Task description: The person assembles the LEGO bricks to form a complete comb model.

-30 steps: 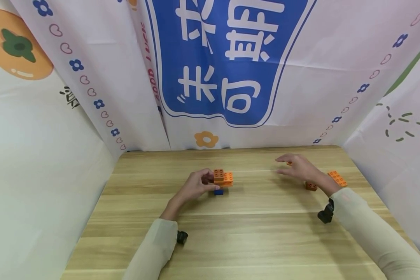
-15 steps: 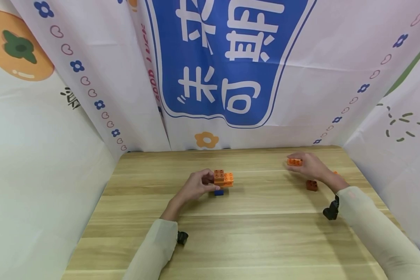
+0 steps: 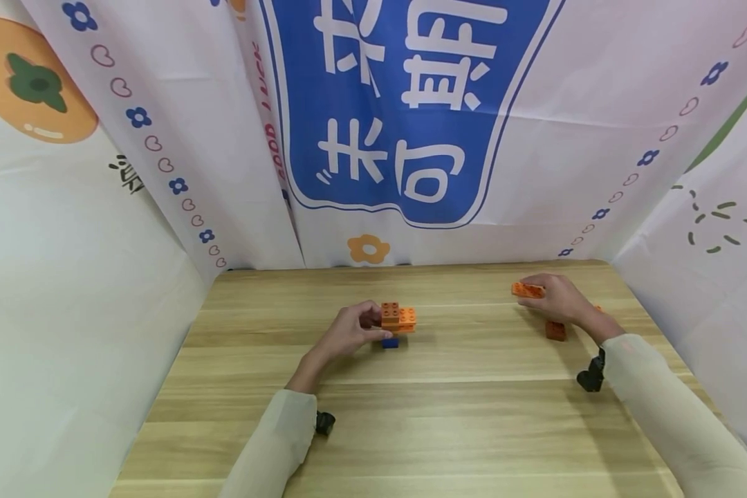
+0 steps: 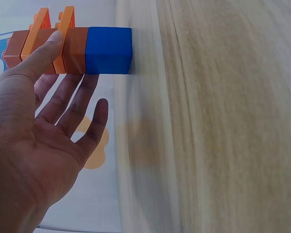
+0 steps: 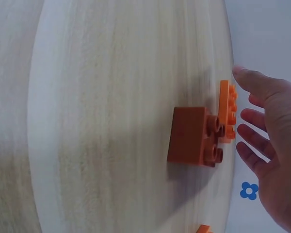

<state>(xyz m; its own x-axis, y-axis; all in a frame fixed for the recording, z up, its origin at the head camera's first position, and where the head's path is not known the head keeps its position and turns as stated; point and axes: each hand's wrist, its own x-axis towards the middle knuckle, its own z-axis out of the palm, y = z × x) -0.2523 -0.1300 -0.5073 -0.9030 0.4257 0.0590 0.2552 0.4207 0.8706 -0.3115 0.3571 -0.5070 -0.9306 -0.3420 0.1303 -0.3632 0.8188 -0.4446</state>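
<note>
Patterned cloth [image 3: 573, 159]: hanging behind and at both sides, the frame cutting off its pictures.
Wooden table [image 3: 448, 429]: running out of the head view at the bottom.
Left hand [image 4: 43, 141]: gripping the stack, thumb pressing its face, fingertips disappearing behind.
Right hand [image 3: 559, 297]: reaching around the loose orange brick; whether it is grasping it, I cannot tell.
Stack [image 4: 76, 53]: standing upright in the left hand, blue at the bottom, brown and orange alternating above; whether it is touching the table is unclear.
Loose orange brick [image 3: 526, 290]: lying crosswise, its right end hiding behind the right hand.
Brown brick [image 5: 186, 136]: sitting on the table near it.
Another orange brick [image 3: 598, 308]: mostly hiding behind the right wrist [image 3: 594, 325].
</note>
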